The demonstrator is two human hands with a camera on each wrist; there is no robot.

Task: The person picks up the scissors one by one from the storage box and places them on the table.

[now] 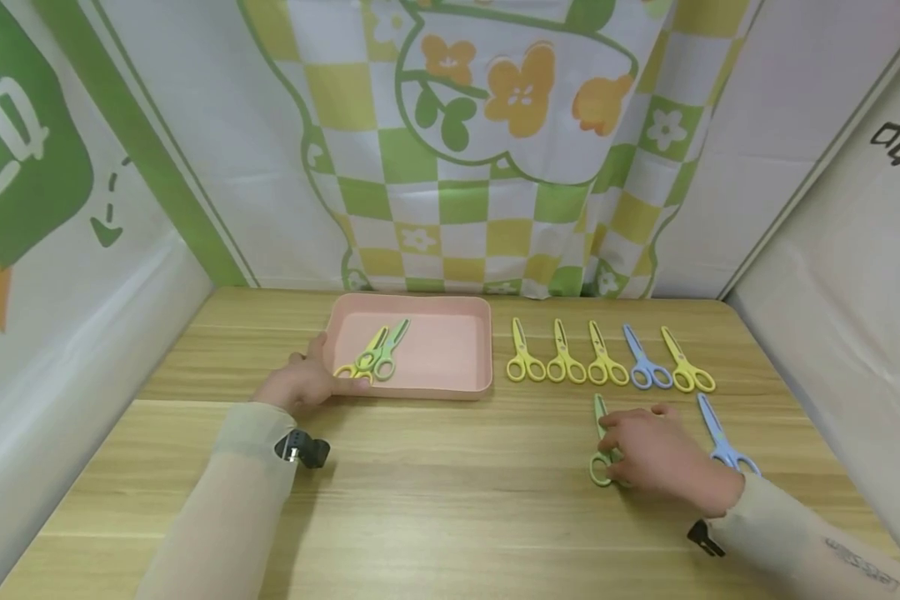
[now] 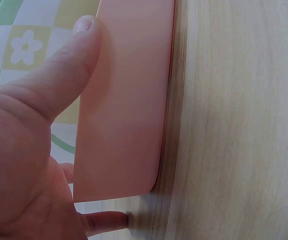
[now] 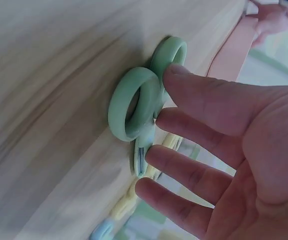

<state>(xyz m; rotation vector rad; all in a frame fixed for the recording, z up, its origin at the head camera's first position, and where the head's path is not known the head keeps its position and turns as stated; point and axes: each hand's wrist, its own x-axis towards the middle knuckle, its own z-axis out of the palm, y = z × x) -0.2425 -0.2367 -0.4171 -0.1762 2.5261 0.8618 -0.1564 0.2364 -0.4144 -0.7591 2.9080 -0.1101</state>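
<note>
A pair of green scissors [image 1: 598, 406] lies on the wooden table right of centre, blade pointing away. My right hand [image 1: 656, 454] is over it; in the right wrist view, thumb and index finger pinch the scissors [image 3: 117, 107] beside a ring handle, the other fingers extended. At the left, my left hand [image 1: 303, 382] spans the near left corner of a pink tray [image 1: 438, 392]. Its straight thumb lies along the front wall, with the fingers by the left side. Inside the tray, green scissors [image 1: 383, 358] overlap yellow scissors [image 1: 379, 336].
Behind my right hand runs a row of several yellow scissors [image 1: 561, 350] with one blue pair [image 1: 640, 358] among them. Another blue pair [image 1: 716, 429] lies beside the right hand, partly covered by the wrist. A patterned curtain [image 1: 487, 200] hangs behind the table.
</note>
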